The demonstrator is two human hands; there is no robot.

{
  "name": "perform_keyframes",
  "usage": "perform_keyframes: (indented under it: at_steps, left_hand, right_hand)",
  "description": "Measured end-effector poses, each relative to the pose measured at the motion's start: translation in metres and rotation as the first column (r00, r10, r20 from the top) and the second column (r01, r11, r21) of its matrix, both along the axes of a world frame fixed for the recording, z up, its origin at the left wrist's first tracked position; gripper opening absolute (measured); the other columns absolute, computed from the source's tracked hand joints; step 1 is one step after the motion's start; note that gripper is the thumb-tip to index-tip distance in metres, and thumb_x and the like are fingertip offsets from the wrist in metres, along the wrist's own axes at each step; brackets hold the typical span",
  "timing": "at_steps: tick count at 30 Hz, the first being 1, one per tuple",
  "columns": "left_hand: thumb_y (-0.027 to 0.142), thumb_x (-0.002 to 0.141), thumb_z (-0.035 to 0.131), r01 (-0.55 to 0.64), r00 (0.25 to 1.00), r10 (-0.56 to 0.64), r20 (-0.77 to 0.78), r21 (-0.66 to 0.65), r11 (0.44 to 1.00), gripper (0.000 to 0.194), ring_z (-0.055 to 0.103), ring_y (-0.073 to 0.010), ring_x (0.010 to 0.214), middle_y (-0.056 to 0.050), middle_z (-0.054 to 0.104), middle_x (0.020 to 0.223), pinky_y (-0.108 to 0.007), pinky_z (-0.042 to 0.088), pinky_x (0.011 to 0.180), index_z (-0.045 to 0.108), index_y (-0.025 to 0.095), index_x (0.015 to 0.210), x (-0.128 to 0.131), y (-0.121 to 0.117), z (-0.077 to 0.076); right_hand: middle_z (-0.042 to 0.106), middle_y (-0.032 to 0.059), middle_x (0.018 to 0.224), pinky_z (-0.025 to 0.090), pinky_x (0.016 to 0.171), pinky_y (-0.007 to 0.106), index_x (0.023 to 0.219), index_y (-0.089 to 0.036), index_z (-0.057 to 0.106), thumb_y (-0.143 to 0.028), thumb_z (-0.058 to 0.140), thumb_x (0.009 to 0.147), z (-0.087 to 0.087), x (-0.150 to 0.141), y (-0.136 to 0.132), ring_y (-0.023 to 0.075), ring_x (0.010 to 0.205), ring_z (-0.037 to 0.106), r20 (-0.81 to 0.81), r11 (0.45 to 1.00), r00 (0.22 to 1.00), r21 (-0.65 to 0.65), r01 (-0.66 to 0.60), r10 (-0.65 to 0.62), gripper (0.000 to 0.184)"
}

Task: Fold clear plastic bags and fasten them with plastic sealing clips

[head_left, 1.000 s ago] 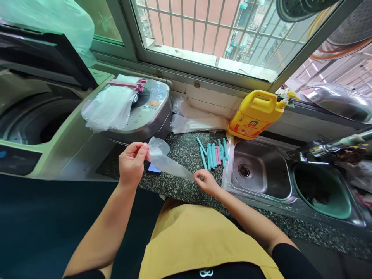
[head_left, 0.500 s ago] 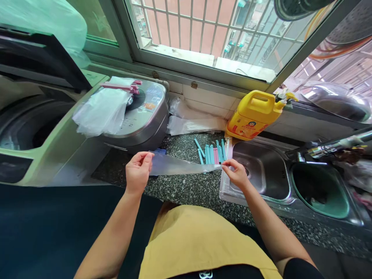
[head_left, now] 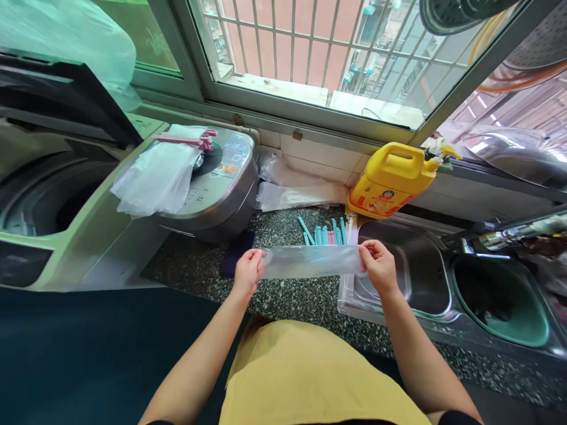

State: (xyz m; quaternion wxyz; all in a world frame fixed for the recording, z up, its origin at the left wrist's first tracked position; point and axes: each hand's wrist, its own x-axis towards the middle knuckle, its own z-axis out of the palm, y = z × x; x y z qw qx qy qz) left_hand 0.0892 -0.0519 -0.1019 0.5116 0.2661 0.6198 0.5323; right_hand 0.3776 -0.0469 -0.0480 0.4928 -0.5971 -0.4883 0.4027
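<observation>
A clear plastic bag (head_left: 312, 262) is stretched flat between my two hands above the speckled counter (head_left: 292, 301). My left hand (head_left: 248, 271) pinches its left end, and my right hand (head_left: 378, 264) grips the right end near the sink's edge. Just behind the bag lie several teal sealing clips (head_left: 321, 235) with pink clips (head_left: 331, 237) among them, their near ends hidden by the bag. Further back, more clear plastic bags (head_left: 296, 193) rest against the wall. A dark blue item (head_left: 237, 251) lies beside my left hand.
At left, a rice cooker (head_left: 212, 200) carries plastic bags (head_left: 159, 171) with pink clips, next to an open washing machine (head_left: 57, 177). A yellow jug (head_left: 385, 180) stands behind the steel sink (head_left: 425, 265); a green bin (head_left: 500, 301) sits further right.
Both hands have moved right, the left one more. The bag, narrow and twisted toward its right end before, is now spread in an even flat strip.
</observation>
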Motion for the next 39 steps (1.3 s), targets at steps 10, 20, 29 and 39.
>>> perform_keyframes:
  at_steps: [10,20,29,39]
  left_hand:
    - [0.027,0.064,0.061,0.011,0.951,-0.007,-0.308,0.012,1.000,0.011,0.053,-0.0148,0.063,0.000,0.060,0.061,-0.024,0.042,0.062,0.061,0.017,0.060,-0.019,0.049,-0.060]
    - [0.034,0.065,0.060,-0.035,0.951,0.040,-0.305,0.021,0.999,0.018,0.052,-0.0142,0.056,0.001,0.057,0.056,-0.025,0.041,0.059,0.058,0.017,0.061,-0.029,0.074,-0.071]
    - [0.044,0.067,0.060,-0.060,0.988,0.072,-0.136,0.089,0.994,0.028,0.045,-0.0078,0.041,0.004,0.051,0.052,-0.018,0.034,0.041,0.053,0.017,0.069,-0.010,0.088,-0.030]
    - [0.044,0.072,0.062,-0.087,0.987,0.129,-0.099,0.344,0.935,0.028,0.042,-0.0043,0.035,0.006,0.053,0.052,-0.015,0.031,0.035,0.053,0.017,0.076,0.002,0.058,0.020]
  right_hand:
    - [0.042,-0.0072,0.040,0.024,0.038,0.022,0.065,-0.021,0.050,-0.049,0.061,0.067,-0.053,-0.010,0.035,0.0084,0.034,0.035,0.166,0.978,0.980,-0.194,-0.072,0.105,0.031]
    - [0.042,-0.0057,0.043,0.027,0.044,0.023,0.066,-0.021,0.052,-0.048,0.066,0.065,-0.088,-0.007,0.062,0.0098,0.040,0.036,0.087,0.986,0.996,-0.160,0.036,-0.022,0.031]
    - [0.055,-0.0008,0.055,0.039,0.046,0.024,0.072,-0.017,0.059,-0.062,0.072,0.051,-0.083,-0.010,0.065,0.0104,0.048,0.047,-0.074,0.980,0.995,-0.193,0.052,-0.068,0.051]
    - [0.054,-0.0027,0.058,0.039,0.049,0.024,0.068,-0.018,0.059,-0.047,0.065,0.068,-0.036,-0.013,0.040,0.0100,0.050,0.046,0.021,0.956,0.964,0.132,0.260,-0.265,0.030]
